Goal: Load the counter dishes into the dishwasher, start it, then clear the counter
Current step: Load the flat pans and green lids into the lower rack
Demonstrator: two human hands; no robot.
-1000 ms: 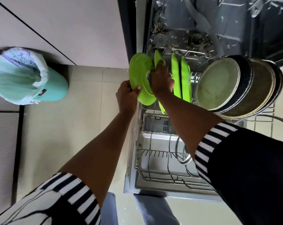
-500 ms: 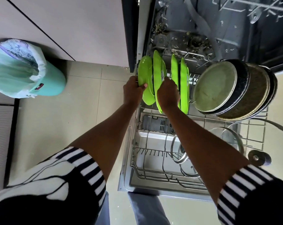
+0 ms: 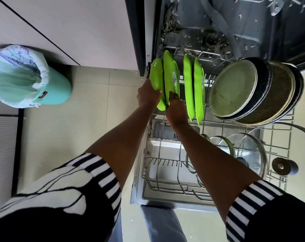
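At the dishwasher's (image 3: pixel 253 23) pulled-out lower rack (image 3: pixel 167 188), both of the person's arms reach forward on my feed. The left hand (image 3: pixel 148 95) grips the leftmost green plate (image 3: pixel 156 77), fingers curled round its lower rim. The right hand (image 3: pixel 176 110) holds the second green plate (image 3: pixel 170 72) just beside it, fingers closed on that plate's bottom edge. Both plates stand on edge at the rack's far left corner, nearly touching each other.

A small oval sticker (image 3: pixel 174 78) sits on the second plate; I cannot read its print. Two more green plates (image 3: pixel 189 84) stand upright to the right, slotted in the rack and clear of either hand. Beyond them a stack of dark pans (image 3: pixel 274 91) leans on edge, and glass lids (image 3: pixel 251 152) stand in the near right part of the rack.

On the floor (image 3: pixel 89 123) to the left, well apart from the rack, a teal bin (image 3: pixel 57 88) with a white liner carries a red tag (image 3: pixel 43 95) whose lettering is too small to make out.
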